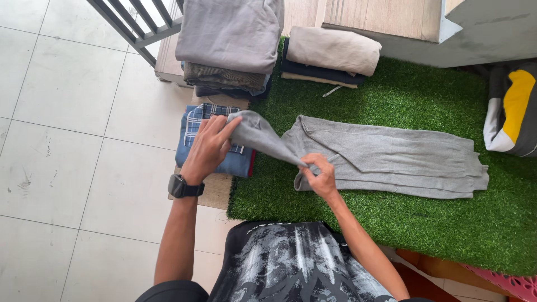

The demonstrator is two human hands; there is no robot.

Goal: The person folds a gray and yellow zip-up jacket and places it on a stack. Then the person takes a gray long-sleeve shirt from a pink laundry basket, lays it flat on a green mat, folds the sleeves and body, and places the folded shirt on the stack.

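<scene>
The grey sweater is being held on the green turf mat. Its lifted end is being gripped by the left hand. A fold is being pinched by the right hand.

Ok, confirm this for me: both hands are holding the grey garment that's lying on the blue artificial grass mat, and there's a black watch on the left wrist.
Not quite: the head view shows the artificial grass mat is green, not blue. The rest stands: the left hand and right hand both hold the grey garment, and a black watch sits on the left wrist.
</scene>
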